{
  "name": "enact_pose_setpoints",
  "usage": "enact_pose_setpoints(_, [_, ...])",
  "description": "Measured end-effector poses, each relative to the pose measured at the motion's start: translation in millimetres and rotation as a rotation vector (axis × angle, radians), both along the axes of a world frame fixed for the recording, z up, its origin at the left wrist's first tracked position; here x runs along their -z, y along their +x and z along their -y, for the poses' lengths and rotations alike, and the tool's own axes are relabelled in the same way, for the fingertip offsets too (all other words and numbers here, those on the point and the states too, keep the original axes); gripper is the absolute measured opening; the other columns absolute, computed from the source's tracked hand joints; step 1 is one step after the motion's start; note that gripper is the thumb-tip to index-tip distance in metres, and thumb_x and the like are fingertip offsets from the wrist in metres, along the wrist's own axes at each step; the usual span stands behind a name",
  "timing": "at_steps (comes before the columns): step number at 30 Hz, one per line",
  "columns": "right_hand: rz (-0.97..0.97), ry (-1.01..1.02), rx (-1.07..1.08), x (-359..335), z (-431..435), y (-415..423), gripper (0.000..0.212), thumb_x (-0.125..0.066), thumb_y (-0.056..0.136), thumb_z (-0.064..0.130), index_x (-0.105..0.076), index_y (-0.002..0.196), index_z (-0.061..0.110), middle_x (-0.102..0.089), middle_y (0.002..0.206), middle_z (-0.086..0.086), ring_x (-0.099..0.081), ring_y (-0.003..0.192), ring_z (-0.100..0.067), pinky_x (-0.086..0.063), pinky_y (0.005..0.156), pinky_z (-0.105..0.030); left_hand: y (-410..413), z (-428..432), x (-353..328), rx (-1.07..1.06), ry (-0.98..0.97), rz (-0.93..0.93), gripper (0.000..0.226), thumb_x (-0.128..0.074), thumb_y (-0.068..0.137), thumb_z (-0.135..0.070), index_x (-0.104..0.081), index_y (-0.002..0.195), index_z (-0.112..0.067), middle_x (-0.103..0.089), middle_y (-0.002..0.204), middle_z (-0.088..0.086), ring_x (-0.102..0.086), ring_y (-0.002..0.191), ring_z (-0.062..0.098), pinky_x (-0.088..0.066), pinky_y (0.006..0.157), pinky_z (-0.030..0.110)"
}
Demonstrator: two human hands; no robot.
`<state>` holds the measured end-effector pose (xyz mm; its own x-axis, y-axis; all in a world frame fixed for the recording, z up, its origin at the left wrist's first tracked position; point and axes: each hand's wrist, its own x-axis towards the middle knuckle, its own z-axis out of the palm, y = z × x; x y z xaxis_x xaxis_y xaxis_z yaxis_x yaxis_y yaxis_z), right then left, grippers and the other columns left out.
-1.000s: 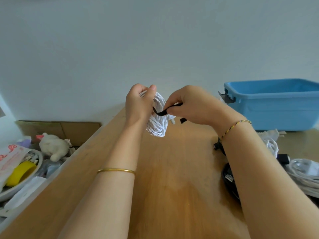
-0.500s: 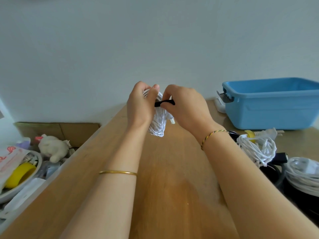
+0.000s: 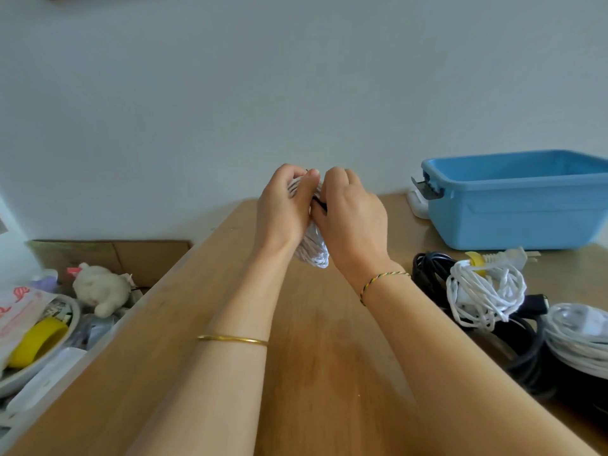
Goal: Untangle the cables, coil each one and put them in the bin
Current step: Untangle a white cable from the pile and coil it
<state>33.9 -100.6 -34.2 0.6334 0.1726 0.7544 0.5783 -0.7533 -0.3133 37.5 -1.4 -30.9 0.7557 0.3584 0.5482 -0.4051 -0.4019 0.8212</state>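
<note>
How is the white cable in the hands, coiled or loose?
Coiled: the white cable forms bundled loops, held by the left hand and right hand.

No readable text anywhere, only red marks on a white plastic packet (image 3: 23, 307), well to the left of the fingers (image 3: 289, 174) of the left hand (image 3: 281, 209), too blurred to read.

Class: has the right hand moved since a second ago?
Yes. The right hand has shifted left, away from the bin, closing against the left hand on the coil.
</note>
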Motion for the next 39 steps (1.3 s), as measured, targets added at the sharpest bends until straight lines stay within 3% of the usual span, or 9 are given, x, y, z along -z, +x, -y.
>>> enact_pose_setpoints(8, [-0.048,0.009,-0.063,-2.4,6.3,6.3,0.028,-0.055,0.092,0.037,-0.036,0.087,0.016,-0.049,0.091,-0.001,-0.051,0.073,-0.028,-0.027,0.063,-0.030,-2.5,-2.7,-0.9,-0.021,-0.089,0.055,0.010,-0.063,0.091,-0.027,-0.056,0.089,-0.020,-0.060,0.078,0.001,-0.054,0.064,0.015,-0.045,0.064,0.029])
enact_pose_setpoints(10, [-0.107,0.036,-0.160,-5.4,9.5,11.0,0.026,-0.061,0.087,0.033,-0.042,0.081,0.016,-0.049,0.084,0.002,-0.052,0.073,-0.026,-0.029,0.065,-0.031,-4.5,-2.3,-1.6,-0.019,-0.140,0.046,0.017,-0.064,0.091,-0.027,-0.053,0.101,-0.019,-0.060,0.081,0.004,-0.054,0.058,0.012,-0.046,0.057,0.024])
enact_pose_setpoints(12, [-0.206,0.067,-0.252,-9.8,15.6,16.1,0.023,-0.064,0.083,0.030,-0.046,0.075,0.018,-0.051,0.079,0.003,-0.053,0.072,-0.023,-0.034,0.064,-0.031,-6.3,-2.6,-1.8,-0.018,-0.182,0.024,0.020,-0.062,0.092,-0.025,-0.056,0.108,-0.015,-0.057,0.071,0.001,-0.049,0.045,0.005,-0.044,0.050,0.018])
enact_pose_setpoints(17, [-0.180,0.184,-0.310,-17.1,20.6,17.6,0.013,-0.068,0.078,0.020,-0.057,0.078,0.013,-0.053,0.086,0.003,-0.055,0.079,-0.021,-0.046,0.074,-0.037,-8.8,-2.1,-1.5,0.021,-0.169,-0.004,0.010,-0.058,0.094,-0.019,-0.063,0.096,-0.010,-0.058,0.069,-0.002,-0.045,0.041,0.005,-0.041,0.047,0.018])
enact_pose_setpoints(21, [-0.212,0.327,-0.376,-17.8,18.8,16.5,0.020,-0.067,0.079,0.009,-0.049,0.073,0.016,-0.066,0.099,-0.003,-0.060,0.085,-0.017,-0.046,0.073,-0.027,-9.8,1.9,-2.2,0.072,-0.119,-0.041,0.016,-0.054,0.096,-0.019,-0.056,0.080,-0.015,-0.060,0.070,0.000,-0.045,0.043,0.007,-0.040,0.047,0.018])
enact_pose_setpoints(24, [-0.221,0.400,-0.398,-14.0,16.7,16.1,0.034,-0.066,0.081,0.005,-0.040,0.066,0.020,-0.069,0.093,-0.003,-0.063,0.084,-0.017,-0.047,0.071,-0.023,-10.0,2.2,-1.7,0.073,-0.120,-0.051,0.018,-0.053,0.097,-0.021,-0.055,0.080,-0.015,-0.060,0.070,0.000,-0.045,0.044,0.008,-0.039,0.046,0.017])
enact_pose_setpoints(28, [-0.164,0.385,-0.394,-9.0,12.0,13.2,0.014,-0.064,0.082,0.004,-0.052,0.077,0.008,-0.066,0.085,0.006,-0.064,0.085,-0.018,-0.050,0.077,-0.037,-10.3,0.8,-2.0,0.070,-0.173,-0.059,0.013,-0.055,0.096,-0.020,-0.056,0.085,-0.013,-0.063,0.074,0.001,-0.045,0.044,0.010,-0.040,0.047,0.019])
enact_pose_setpoints(32, [-0.164,0.388,-0.416,-11.7,11.2,9.9,0.030,-0.061,0.081,0.003,-0.041,0.070,0.023,-0.066,0.087,0.012,-0.066,0.085,-0.016,-0.052,0.075,-0.043,-11.4,-1.8,-5.8,0.091,-0.201,-0.058,0.014,-0.056,0.094,-0.018,-0.052,0.082,-0.013,-0.060,0.072,0.002,-0.044,0.046,0.015,-0.039,0.049,0.024])
enact_pose_setpoints(39, [-0.131,0.429,-0.390,-14.3,13.9,10.0,0.007,-0.061,0.080,-0.002,-0.056,0.081,0.003,-0.060,0.077,0.009,-0.064,0.081,-0.019,-0.051,0.077,-0.042,-11.6,5.5,-7.7,0.161,-0.205,-0.092,0.019,-0.054,0.089,-0.025,-0.055,0.079,-0.010,-0.058,0.068,0.008,-0.050,0.051,0.023,-0.041,0.055,0.030])
